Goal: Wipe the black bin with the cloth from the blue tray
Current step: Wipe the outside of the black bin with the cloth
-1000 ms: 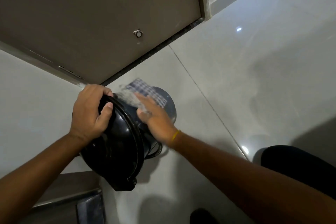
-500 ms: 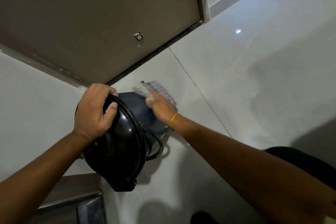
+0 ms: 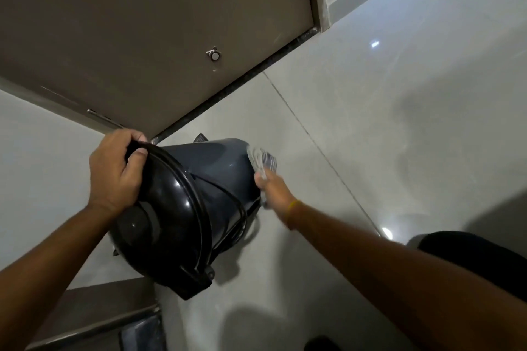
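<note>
The black bin (image 3: pixel 211 168) is tipped toward me, its glossy lid facing the camera and its base resting on the tiled floor. My left hand (image 3: pixel 115 172) grips the top rim of the lid. My right hand (image 3: pixel 272 186) presses a checked cloth (image 3: pixel 263 161) against the bin's right side, near the base. The cloth is blurred. The blue tray is not in view.
A brown door (image 3: pixel 142 23) with a small metal stopper (image 3: pixel 214 55) stands behind the bin. A pale wall (image 3: pixel 34 157) is at left, and a grey ledge (image 3: pixel 94 310) at bottom left. Glossy floor tiles (image 3: pixel 399 122) spread to the right. A dark clothed knee (image 3: pixel 467 253) is at lower right.
My right hand has swept the cloth from the top of the bin's body over to its right side and downward. My left hand has kept its grip on the lid's rim.
</note>
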`<state>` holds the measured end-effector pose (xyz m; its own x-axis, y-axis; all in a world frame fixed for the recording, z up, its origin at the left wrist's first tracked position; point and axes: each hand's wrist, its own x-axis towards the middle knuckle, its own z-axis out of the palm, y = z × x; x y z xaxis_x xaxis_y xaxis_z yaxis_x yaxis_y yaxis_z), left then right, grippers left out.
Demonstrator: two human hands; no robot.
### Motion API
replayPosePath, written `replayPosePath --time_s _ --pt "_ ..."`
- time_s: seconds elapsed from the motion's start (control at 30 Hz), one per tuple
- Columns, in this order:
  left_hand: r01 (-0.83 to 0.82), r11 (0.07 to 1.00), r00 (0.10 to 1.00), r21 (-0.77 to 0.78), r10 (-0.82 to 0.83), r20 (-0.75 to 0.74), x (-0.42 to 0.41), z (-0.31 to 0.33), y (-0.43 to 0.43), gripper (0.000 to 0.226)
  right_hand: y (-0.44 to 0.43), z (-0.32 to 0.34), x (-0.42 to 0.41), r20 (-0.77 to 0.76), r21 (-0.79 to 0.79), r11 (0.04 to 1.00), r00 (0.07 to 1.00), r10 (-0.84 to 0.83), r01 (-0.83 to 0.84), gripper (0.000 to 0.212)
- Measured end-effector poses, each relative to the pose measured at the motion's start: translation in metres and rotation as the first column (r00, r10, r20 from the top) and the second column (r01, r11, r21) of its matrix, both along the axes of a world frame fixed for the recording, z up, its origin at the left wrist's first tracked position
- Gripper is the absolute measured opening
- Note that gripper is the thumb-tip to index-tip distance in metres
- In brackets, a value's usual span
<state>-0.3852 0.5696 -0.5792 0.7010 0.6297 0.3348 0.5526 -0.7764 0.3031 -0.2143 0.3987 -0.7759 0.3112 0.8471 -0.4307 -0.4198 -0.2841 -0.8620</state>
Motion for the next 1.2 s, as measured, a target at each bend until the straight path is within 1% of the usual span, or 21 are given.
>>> replayPosePath --time_s 0.07,0.13,0.2,0.23,0.3,0.33,0.43,0.5,0.57,0.63,0.67,0.73,0.8,0.87,0.9,0.93,1.0,1.07,1.13,1.2 --pt "-0.031 0.999 1.0 -0.005 0.031 -0.001 0.001 -0.003 0.005 0.021 0.032 0.021 0.011 0.001 0.024 1.0 1.0 -0.015 0.015 0.054" --pt "-0.065 0.998 0.998 0.003 0.065 0.0 0.0 -0.003 0.013 0.017 0.057 0.049 0.01 -0.03 0.091 0.996 0.999 0.025 -0.023 0.049" --pt "-0.085 0.996 0.996 0.007 0.085 -0.007 0.001 -0.006 0.021 0.013 0.054 0.07 0.003 -0.031 0.224 0.973 0.997 0.068 -0.059 0.048" --pt "-0.099 0.995 0.995 0.001 0.099 -0.012 0.0 -0.006 0.025 0.015 0.048 0.078 -0.001 -0.01 0.287 0.955 0.996 0.086 -0.08 0.05" --pt "-0.124 0.992 0.992 -0.016 0.124 -0.016 -0.003 -0.008 0.03 0.019 0.026 0.077 -0.011 0.023 0.327 0.932 0.987 0.157 -0.156 0.053" --pt "-0.137 0.99 0.991 -0.027 0.136 -0.014 -0.004 -0.007 0.03 0.019 0.011 0.072 -0.016 0.024 0.304 0.933 0.981 0.194 -0.192 0.047" --pt "-0.205 0.977 0.978 -0.061 0.206 0.019 -0.006 -0.005 0.029 0.019 -0.026 0.041 -0.031 0.007 0.111 0.987 0.993 0.119 -0.119 0.049" --pt "-0.277 0.956 0.958 -0.099 0.283 0.043 -0.007 -0.005 0.027 0.023 -0.031 0.014 -0.038 -0.081 -0.006 0.998 0.995 0.065 -0.066 0.046" --pt "-0.333 0.935 0.936 -0.121 0.344 0.078 -0.01 -0.005 0.025 0.029 -0.022 0.005 -0.041 -0.195 -0.121 0.992 0.981 0.01 -0.034 0.047" --pt "-0.359 0.923 0.922 -0.141 0.373 0.1 -0.015 -0.007 0.025 0.026 -0.005 0.013 -0.038 -0.3 -0.131 0.991 0.953 -0.048 0.009 0.048" --pt "-0.37 0.917 0.916 -0.152 0.387 0.106 -0.017 -0.008 0.025 0.024 0.005 0.021 -0.035 -0.339 -0.11 0.993 0.937 -0.082 0.047 0.048" --pt "-0.392 0.902 0.901 -0.182 0.416 0.122 -0.024 -0.01 0.028 0.022 0.024 0.044 -0.027 -0.356 -0.013 0.993 0.927 -0.118 0.122 0.047" --pt "-0.413 0.894 0.891 -0.176 0.437 0.127 -0.033 -0.012 0.031 0.026 0.031 0.065 -0.027 -0.3 0.118 0.982 0.948 -0.106 0.147 0.048" --pt "-0.415 0.895 0.892 -0.165 0.436 0.119 -0.042 -0.014 0.035 0.026 0.015 0.081 -0.035 -0.25 0.26 0.962 0.968 -0.016 0.083 0.048" --pt "-0.409 0.899 0.898 -0.16 0.427 0.107 -0.045 -0.015 0.037 0.024 0.0 0.086 -0.042 -0.209 0.307 0.951 0.977 0.033 0.033 0.045" --pt "-0.4 0.903 0.905 -0.156 0.416 0.089 -0.046 -0.016 0.038 0.023 -0.015 0.089 -0.047 -0.158 0.315 0.949 0.984 0.081 -0.028 0.04" --pt "-0.368 0.919 0.924 -0.142 0.378 0.056 -0.042 -0.015 0.037 0.025 -0.049 0.078 -0.054 -0.092 0.247 0.962 0.986 0.141 -0.115 0.029" --pt "-0.304 0.945 0.95 -0.124 0.31 0.03 -0.028 -0.009 0.031 0.024 -0.076 0.052 -0.05 -0.084 0.106 0.988 0.989 0.118 -0.109 0.023" --pt "-0.199 0.977 0.98 -0.076 0.198 -0.017 -0.008 -0.001 0.021 0.018 -0.098 0.027 -0.031 0.002 -0.107 0.989 0.995 0.101 -0.1 0.027" --pt "-0.046 0.999 0.992 -0.029 0.042 -0.119 0.021 0.003 0.008 0.019 -0.116 0.013 -0.004 0.1 -0.277 0.96 0.992 0.076 -0.046 0.026"
